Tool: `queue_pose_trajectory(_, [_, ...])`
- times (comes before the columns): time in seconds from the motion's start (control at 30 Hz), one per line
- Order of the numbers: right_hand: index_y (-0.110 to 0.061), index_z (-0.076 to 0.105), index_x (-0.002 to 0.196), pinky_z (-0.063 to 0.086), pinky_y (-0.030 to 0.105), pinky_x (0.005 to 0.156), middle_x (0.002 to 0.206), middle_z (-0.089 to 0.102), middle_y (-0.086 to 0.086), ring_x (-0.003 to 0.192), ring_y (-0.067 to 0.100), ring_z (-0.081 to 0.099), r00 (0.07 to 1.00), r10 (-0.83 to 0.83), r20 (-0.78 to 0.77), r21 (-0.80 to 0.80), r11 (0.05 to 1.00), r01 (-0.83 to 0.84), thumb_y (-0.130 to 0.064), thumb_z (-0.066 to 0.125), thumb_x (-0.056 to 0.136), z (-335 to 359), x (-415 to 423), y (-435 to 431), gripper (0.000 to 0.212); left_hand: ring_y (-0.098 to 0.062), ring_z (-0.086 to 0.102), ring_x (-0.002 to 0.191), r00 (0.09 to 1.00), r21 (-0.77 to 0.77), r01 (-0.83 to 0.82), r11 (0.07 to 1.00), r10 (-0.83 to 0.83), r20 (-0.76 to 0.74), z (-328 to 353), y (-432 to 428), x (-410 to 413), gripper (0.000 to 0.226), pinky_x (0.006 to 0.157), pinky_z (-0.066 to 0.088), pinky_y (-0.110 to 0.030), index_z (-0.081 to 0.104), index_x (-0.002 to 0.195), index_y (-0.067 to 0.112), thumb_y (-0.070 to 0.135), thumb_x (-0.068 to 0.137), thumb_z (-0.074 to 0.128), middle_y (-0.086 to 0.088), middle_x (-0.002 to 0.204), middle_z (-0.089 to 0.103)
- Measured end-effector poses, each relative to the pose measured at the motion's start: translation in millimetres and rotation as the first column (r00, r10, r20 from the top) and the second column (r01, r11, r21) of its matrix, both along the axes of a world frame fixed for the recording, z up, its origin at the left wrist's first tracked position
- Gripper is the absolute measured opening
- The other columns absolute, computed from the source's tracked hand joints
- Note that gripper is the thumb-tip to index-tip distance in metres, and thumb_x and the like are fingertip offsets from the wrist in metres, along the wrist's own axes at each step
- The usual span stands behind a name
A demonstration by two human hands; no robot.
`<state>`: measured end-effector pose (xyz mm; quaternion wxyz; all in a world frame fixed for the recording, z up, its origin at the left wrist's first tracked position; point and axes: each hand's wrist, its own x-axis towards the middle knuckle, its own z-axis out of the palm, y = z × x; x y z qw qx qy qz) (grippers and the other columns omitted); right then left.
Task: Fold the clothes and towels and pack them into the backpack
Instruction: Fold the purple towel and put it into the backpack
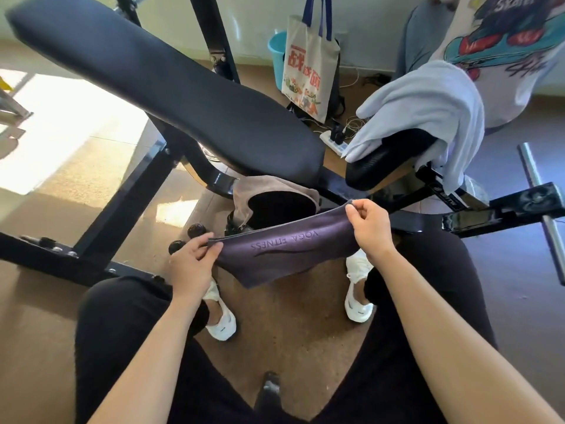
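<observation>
A dark purple towel (pixel 284 255) printed "YOGA FITNESS" hangs folded between my hands, above the floor between my knees. My left hand (pixel 191 264) pinches its left top corner. At the right top corner my right hand (pixel 371 228) pinches the edge. Just behind the towel stands a taupe backpack (pixel 275 191) with its mouth open, under the bench. A pale blue garment (pixel 428 108) lies draped over the small black seat pad (pixel 388 160) at the right. A white printed T-shirt (pixel 513 53) hangs at the upper right.
A black padded weight bench (pixel 159 78) slants across the view, its steel frame (pixel 122 206) running along the floor. A canvas tote bag (pixel 308 71), a teal bucket (pixel 276 53) and a power strip (pixel 333 142) sit behind. A chrome bar (pixel 541 209) juts out at the right.
</observation>
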<state>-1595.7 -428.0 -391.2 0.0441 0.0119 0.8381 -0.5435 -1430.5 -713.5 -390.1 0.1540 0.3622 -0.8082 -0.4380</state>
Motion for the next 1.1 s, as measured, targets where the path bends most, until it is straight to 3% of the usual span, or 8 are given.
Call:
queue_pose_trajectory(0.1, [-0.023,0.067,0.102,0.053,0.03,0.083,0.095,0.071,0.0,0.093,0.016,0.066,0.999,0.007,-0.042,-0.006,1.0,-0.007,-0.021,0.061,0.102,-0.1,3.4,1.2,0.007,-0.025,0.071,0.103,0.996,0.041,-0.086,0.995,0.087,-0.021,-7.2,2.6,0.1,0.025,0.085,0.054,-0.031,0.075,0.114,0.009,0.024,0.094,0.073,-0.006,0.105,0.076])
queue_pose_trajectory(0.4, [-0.019,0.07,0.094,0.056,0.03,0.081,0.086,0.071,-0.004,0.084,0.012,0.067,0.995,-0.002,-0.101,-0.08,0.997,-0.006,-0.02,0.069,0.096,5.9,23.3,-8.2,0.002,-0.015,0.059,0.075,0.986,0.022,-0.124,0.992,0.126,-0.111,-2.2,13.0,-3.8,0.02,0.06,0.039,-0.017,0.071,0.098,0.005,0.024,0.097,0.068,-0.003,0.082,0.066])
queue_pose_trajectory(0.53, [-0.016,0.07,0.089,0.055,0.026,0.075,0.081,0.071,0.0,0.076,0.01,0.066,0.997,0.009,-0.076,-0.198,0.98,-0.024,-0.014,0.075,0.091,9.4,42.8,-19.3,0.006,-0.008,0.053,0.066,0.984,0.065,-0.048,0.997,0.058,-0.17,3.5,25.6,-1.1,0.016,0.055,0.037,-0.006,0.064,0.082,0.012,0.016,0.097,0.068,0.0,0.073,0.062])
queue_pose_trajectory(0.67, [-0.009,0.066,0.09,0.053,0.021,0.072,0.078,0.068,0.001,0.073,0.006,0.064,0.996,0.073,-0.049,-0.275,0.958,-0.084,-0.007,0.074,0.09,13.3,60.2,-34.1,0.008,-0.006,0.056,0.061,0.963,0.198,0.163,0.967,-0.112,-0.246,0.1,31.5,0.4,0.02,0.059,0.045,-0.021,0.065,0.076,0.018,0.015,0.095,0.071,0.006,0.065,0.062])
queue_pose_trajectory(0.77, [-0.003,0.064,0.089,0.052,0.018,0.068,0.075,0.067,-0.001,0.069,0.003,0.063,0.974,0.227,-0.01,-0.311,0.925,-0.219,-0.001,0.074,0.089,14.5,72.7,-46.5,0.009,-0.019,0.066,0.065,0.932,0.245,0.322,0.914,-0.262,-0.251,-4.8,38.8,0.7,0.013,0.065,0.055,-0.038,0.071,0.08,0.023,0.028,0.091,0.076,0.0,0.069,0.07])
queue_pose_trajectory(0.9, [-0.004,0.068,0.09,0.057,0.027,0.074,0.083,0.073,0.012,0.078,0.012,0.068,0.924,0.382,0.006,-0.311,0.879,-0.362,-0.002,0.076,0.088,12.1,78.9,-55.6,0.008,-0.028,0.07,0.073,0.893,0.241,0.423,0.874,-0.357,-0.273,-8.1,49.5,-1.7,0.01,0.072,0.059,-0.053,0.074,0.082,0.03,0.039,0.086,0.077,-0.001,0.075,0.073])
queue_pose_trajectory(1.0, [-0.011,0.07,0.09,0.057,0.033,0.079,0.089,0.074,0.015,0.082,0.015,0.069,0.893,0.451,0.005,-0.308,0.85,-0.428,-0.006,0.077,0.088,7.5,83.1,-60.3,0.01,-0.018,0.068,0.07,0.879,0.232,0.452,0.861,-0.386,-0.281,-8.4,54.1,-4.7,0.007,0.069,0.058,-0.047,0.076,0.084,0.022,0.02,0.091,0.076,0.0,0.074,0.072])
queue_pose_trajectory(1.1, [-0.008,0.072,0.095,0.058,0.029,0.08,0.091,0.075,0.01,0.084,0.013,0.07,0.868,0.496,0.006,-0.29,0.832,-0.473,-0.004,0.074,0.09,7.1,83.9,-61.0,0.007,-0.008,0.062,0.068,0.864,0.195,0.477,0.857,-0.416,-0.285,-6.9,55.5,-6.1,0.006,0.064,0.051,-0.028,0.076,0.086,0.017,0.016,0.092,0.075,0.005,0.072,0.069])
